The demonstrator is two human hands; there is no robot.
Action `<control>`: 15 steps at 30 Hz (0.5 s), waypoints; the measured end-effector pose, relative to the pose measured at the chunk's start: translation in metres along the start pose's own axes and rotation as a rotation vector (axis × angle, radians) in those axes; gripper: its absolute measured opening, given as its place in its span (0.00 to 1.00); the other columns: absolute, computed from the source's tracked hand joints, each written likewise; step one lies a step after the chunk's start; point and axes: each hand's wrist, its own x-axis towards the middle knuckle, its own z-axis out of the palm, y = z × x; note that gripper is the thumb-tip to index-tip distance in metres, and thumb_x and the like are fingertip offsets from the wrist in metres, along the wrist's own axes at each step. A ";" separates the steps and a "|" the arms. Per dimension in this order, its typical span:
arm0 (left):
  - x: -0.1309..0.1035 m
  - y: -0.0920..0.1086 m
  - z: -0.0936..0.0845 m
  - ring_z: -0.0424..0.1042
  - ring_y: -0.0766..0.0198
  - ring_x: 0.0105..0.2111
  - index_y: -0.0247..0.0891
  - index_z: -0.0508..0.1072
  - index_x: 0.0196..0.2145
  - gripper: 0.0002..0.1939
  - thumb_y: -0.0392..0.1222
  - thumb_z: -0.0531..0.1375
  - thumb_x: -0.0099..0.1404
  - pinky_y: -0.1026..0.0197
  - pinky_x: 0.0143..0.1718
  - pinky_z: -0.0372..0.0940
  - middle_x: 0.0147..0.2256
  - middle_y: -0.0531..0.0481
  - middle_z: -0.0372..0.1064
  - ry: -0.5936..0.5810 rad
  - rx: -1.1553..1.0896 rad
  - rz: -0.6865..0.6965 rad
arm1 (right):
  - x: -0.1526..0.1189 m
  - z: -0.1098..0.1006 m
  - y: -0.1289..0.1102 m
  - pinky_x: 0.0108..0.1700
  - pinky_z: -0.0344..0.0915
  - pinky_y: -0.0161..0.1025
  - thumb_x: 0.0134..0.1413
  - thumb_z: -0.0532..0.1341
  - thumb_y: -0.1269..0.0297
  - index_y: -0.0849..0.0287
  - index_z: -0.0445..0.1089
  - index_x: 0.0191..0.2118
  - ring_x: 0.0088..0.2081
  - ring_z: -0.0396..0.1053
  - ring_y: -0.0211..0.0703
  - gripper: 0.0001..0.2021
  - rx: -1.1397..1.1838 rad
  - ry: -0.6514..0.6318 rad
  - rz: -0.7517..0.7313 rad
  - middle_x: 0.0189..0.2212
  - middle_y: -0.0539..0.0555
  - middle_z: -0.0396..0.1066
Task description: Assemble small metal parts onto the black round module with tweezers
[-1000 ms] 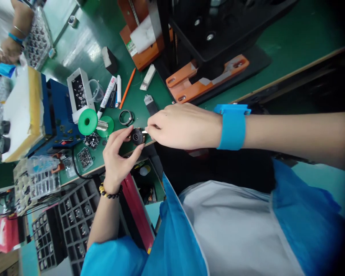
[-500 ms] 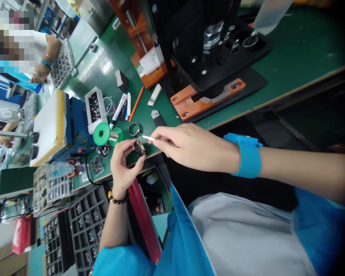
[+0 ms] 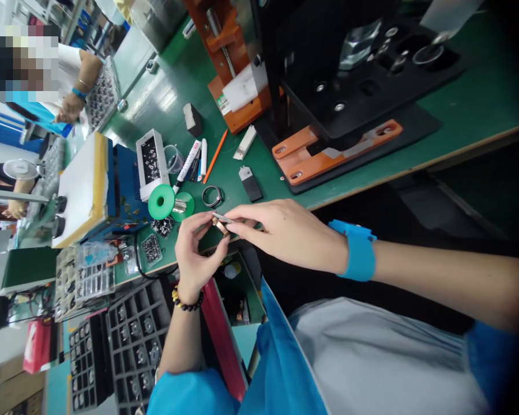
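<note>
My left hand (image 3: 199, 251) pinches a small round gold-and-dark part (image 3: 220, 226) between thumb and fingers, just over the bench's front edge. From the right, my right hand (image 3: 281, 233) grips a thin whitish tool (image 3: 222, 218), whose tip lies against or right over the round part; contact is hard to tell. Beyond them a dark metal ring (image 3: 212, 196) lies on the green bench top (image 3: 233, 173), with a dark block with a pale tip (image 3: 251, 184) to its right. A green spool (image 3: 161, 201) stands left of the ring.
A black and orange press (image 3: 337, 151) stands at the right. Markers (image 3: 187, 166), an orange stick (image 3: 215, 157) and a white parts box (image 3: 151, 164) lie behind the spool. Dark compartment trays (image 3: 138, 340) are at lower left. A co-worker's hand (image 3: 71, 108) is at upper left.
My right hand has brought the thin tool left onto or over the round part. The round part is turned differently in my left hand. The whole view has shifted slightly.
</note>
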 end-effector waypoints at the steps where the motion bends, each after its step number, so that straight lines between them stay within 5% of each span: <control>1: 0.000 0.000 0.000 0.71 0.51 0.60 0.39 0.71 0.61 0.33 0.25 0.70 0.60 0.44 0.60 0.73 0.56 0.39 0.66 0.000 -0.004 -0.001 | 0.000 0.001 0.001 0.42 0.61 0.39 0.75 0.58 0.55 0.44 0.79 0.56 0.45 0.76 0.38 0.14 -0.005 0.018 -0.020 0.42 0.41 0.78; 15: -0.001 0.001 0.000 0.72 0.48 0.61 0.41 0.71 0.61 0.33 0.26 0.70 0.60 0.40 0.58 0.75 0.57 0.39 0.67 -0.005 0.021 0.007 | -0.001 0.003 0.005 0.46 0.64 0.39 0.74 0.58 0.59 0.47 0.80 0.55 0.50 0.76 0.36 0.14 -0.020 0.069 -0.110 0.49 0.36 0.77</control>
